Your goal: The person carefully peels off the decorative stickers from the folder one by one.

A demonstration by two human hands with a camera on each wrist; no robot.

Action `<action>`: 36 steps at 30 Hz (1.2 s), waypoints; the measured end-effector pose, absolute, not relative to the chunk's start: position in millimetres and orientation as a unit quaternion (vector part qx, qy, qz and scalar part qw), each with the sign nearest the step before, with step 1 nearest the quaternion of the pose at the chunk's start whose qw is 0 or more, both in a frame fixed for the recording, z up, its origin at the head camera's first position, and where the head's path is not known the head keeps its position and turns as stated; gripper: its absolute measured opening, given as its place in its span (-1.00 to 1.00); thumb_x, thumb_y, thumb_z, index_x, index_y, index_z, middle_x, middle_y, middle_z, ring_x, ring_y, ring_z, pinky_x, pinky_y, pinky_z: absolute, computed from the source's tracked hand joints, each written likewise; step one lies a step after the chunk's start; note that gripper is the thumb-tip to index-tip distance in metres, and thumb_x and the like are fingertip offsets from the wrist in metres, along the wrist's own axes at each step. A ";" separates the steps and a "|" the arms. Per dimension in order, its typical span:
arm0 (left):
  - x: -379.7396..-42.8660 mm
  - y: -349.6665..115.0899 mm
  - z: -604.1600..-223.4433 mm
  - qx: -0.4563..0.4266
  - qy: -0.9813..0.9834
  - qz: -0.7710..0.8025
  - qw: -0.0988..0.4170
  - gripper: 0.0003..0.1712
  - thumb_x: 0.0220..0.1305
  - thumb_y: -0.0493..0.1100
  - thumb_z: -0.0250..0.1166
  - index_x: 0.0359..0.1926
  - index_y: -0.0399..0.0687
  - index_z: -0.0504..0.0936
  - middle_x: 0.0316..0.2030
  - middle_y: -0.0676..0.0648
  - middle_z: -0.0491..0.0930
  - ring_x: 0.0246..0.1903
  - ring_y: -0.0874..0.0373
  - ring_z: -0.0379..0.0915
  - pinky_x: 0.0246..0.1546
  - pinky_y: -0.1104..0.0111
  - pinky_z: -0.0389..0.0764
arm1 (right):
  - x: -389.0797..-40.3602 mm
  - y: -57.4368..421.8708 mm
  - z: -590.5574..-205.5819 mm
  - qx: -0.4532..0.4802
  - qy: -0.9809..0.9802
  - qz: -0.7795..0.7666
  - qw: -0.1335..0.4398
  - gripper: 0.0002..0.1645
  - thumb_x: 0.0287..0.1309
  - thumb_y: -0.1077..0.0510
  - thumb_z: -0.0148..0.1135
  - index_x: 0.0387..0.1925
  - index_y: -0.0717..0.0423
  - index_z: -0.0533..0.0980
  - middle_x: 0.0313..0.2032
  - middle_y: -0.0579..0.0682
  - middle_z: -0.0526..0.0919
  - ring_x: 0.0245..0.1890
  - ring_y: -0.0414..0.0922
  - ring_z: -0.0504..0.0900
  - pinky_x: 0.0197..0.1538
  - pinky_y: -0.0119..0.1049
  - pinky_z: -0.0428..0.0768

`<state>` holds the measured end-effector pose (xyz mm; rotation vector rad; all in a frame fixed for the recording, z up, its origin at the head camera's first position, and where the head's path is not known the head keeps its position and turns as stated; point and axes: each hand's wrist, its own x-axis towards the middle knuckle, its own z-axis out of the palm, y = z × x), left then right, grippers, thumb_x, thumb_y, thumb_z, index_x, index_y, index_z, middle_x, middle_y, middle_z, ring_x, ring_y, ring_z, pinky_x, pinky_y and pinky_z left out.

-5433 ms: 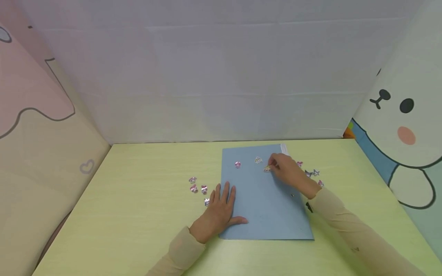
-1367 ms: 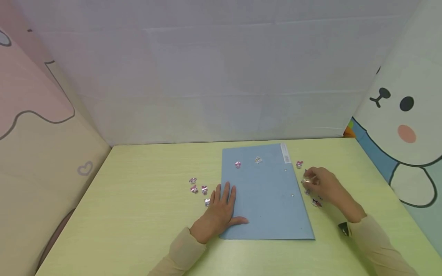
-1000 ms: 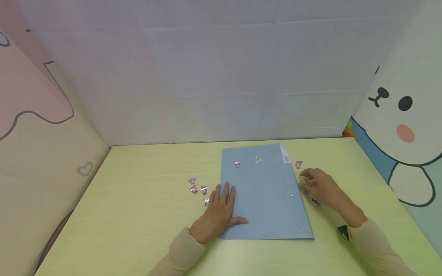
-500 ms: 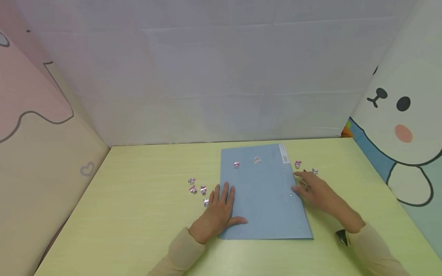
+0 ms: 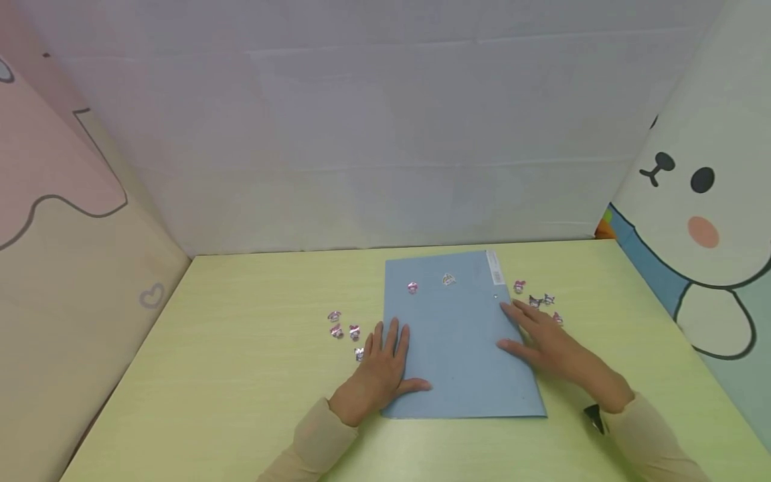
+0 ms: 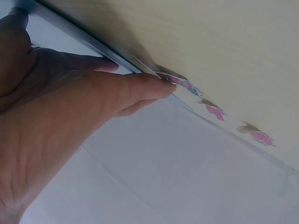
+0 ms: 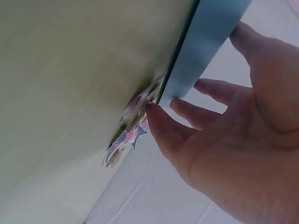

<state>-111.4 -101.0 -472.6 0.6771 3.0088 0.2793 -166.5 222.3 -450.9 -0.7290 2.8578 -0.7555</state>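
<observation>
A blue file folder (image 5: 464, 341) with a barcode label (image 5: 494, 268) lies on the pale yellow table. Near its far edge are a pink character sticker (image 5: 412, 287) and a whitish one (image 5: 448, 279). My left hand (image 5: 382, 375) rests spread on the folder's left edge, thumb out to the side, holding nothing. At the right edge, my right hand (image 5: 551, 345) lies with fingers extended over the folder, and nothing shows in its grasp. In the right wrist view the fingers meet the folder's blue spine (image 7: 191, 51).
Several small stickers (image 5: 354, 331) lie left of the folder. More stickers (image 5: 535, 302) are at its right, close to my right hand. A white wall sheet (image 5: 373, 134) stands behind the table (image 5: 259, 355); printed cartoon panels (image 5: 711, 201) flank it.
My right hand pinched a yellowish sticker over the folder, then moved right among the stickers. It has since come left onto the folder's right edge, fingers extended. The left hand stayed put.
</observation>
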 end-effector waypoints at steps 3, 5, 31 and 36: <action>-111.6 -101.3 -473.2 0.216 0.971 0.093 0.028 0.15 0.27 0.37 0.30 0.50 -0.44 0.18 0.47 -0.46 0.16 0.44 -0.52 0.05 0.35 -0.20 0.26 | -165.6 222.0 -451.3 -0.245 0.938 -0.240 0.043 -0.11 0.36 -0.09 0.32 0.49 0.33 0.25 0.47 0.44 0.20 0.44 0.44 0.19 0.33 0.39 0.25; -111.4 -101.2 -472.4 0.215 0.972 0.094 0.029 0.15 0.27 0.37 0.31 0.50 -0.43 0.19 0.48 -0.45 0.16 0.44 -0.51 0.05 0.35 -0.19 0.26 | -165.3 221.9 -451.7 -0.249 0.938 -0.237 0.041 -0.11 0.36 -0.08 0.32 0.49 0.33 0.25 0.47 0.43 0.19 0.44 0.44 0.19 0.34 0.38 0.26; -111.5 -102.3 -467.5 0.223 0.972 0.075 0.013 0.15 0.25 0.42 0.30 0.47 -0.42 0.25 0.44 -0.45 0.23 0.40 -0.47 0.16 0.31 -0.14 0.35 | -165.1 221.9 -455.4 -0.279 0.932 -0.230 0.017 -0.12 0.36 -0.03 0.33 0.47 0.41 0.25 0.48 0.42 0.19 0.43 0.42 0.22 0.33 0.34 0.30; -113.4 -101.8 -467.3 0.222 0.973 0.058 -0.001 0.16 0.20 0.46 0.31 0.45 -0.39 0.31 0.42 -0.41 0.30 0.37 -0.43 0.25 0.28 -0.09 0.41 | -164.2 221.6 -454.7 -0.279 0.932 -0.231 0.016 -0.12 0.36 -0.03 0.33 0.47 0.41 0.24 0.48 0.42 0.19 0.43 0.42 0.23 0.33 0.34 0.31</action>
